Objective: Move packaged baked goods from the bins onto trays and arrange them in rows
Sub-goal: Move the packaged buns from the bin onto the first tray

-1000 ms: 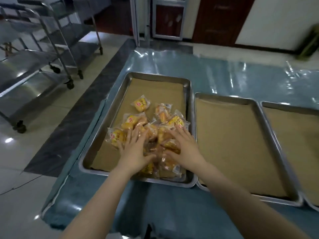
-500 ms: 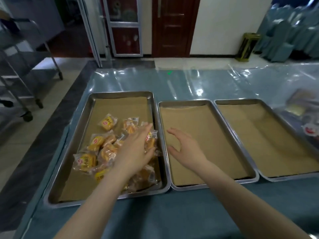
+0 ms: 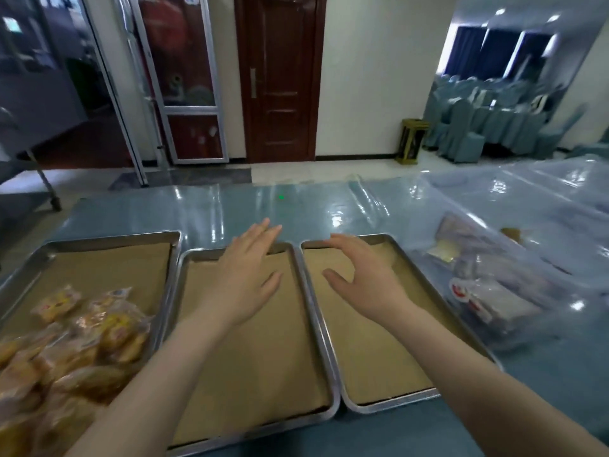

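Blue cloth under clear plastic sheeting covers the table, and beyond it stand a dark wooden door and a glass-panelled door in a pale wall. Three metal trays lined with brown paper sit side by side along the near edge.

On the left tray lies a loose heap of packaged baked goods, yellow buns in clear wrappers, piled toward its near end and not in rows. The middle tray and the right tray hold only paper.

Both hands are empty. The left hand hovers palm down over the far half of the middle tray, fingers spread and pointing away, so the heap lies to its left and nearer the person, well apart from it. The right hand hangs over the far half of the right tray, fingers loosely curled and apart, thumb out toward the left, gripping nothing; it is farther still from the buns.

To the right of the trays, under the plastic sheeting, lies a clear bag of other packets, blurred, close to the right hand but not touched.
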Tool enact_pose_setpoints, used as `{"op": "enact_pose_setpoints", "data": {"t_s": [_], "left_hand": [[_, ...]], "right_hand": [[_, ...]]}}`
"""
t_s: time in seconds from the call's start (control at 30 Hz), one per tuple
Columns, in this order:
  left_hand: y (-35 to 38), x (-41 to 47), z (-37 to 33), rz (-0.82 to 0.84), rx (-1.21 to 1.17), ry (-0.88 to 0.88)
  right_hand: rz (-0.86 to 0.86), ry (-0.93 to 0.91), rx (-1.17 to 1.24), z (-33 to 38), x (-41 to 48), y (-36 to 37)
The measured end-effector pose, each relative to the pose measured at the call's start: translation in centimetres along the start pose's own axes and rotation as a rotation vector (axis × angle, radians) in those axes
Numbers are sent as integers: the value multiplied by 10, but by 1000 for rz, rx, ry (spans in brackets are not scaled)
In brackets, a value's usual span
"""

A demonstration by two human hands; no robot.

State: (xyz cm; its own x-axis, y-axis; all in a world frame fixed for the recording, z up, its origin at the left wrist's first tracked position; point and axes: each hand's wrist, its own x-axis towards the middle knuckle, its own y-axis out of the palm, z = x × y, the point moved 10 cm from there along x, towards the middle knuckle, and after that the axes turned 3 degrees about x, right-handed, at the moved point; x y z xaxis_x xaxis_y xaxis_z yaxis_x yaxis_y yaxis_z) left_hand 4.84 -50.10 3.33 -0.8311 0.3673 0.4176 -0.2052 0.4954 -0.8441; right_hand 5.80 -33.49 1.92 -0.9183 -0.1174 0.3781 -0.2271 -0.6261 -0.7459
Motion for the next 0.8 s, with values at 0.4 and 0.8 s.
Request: {"op": "enact_pose_setpoints", "data": {"t_s": [0.4,0.8], "left_hand": [[38,81,-119,-112,-52,41],[169,160,-231,66,-202,116]], "right_hand": [[-48,-14,-27,-105,28,-127],[-204,91,-179,-285,-3,-276]]}}
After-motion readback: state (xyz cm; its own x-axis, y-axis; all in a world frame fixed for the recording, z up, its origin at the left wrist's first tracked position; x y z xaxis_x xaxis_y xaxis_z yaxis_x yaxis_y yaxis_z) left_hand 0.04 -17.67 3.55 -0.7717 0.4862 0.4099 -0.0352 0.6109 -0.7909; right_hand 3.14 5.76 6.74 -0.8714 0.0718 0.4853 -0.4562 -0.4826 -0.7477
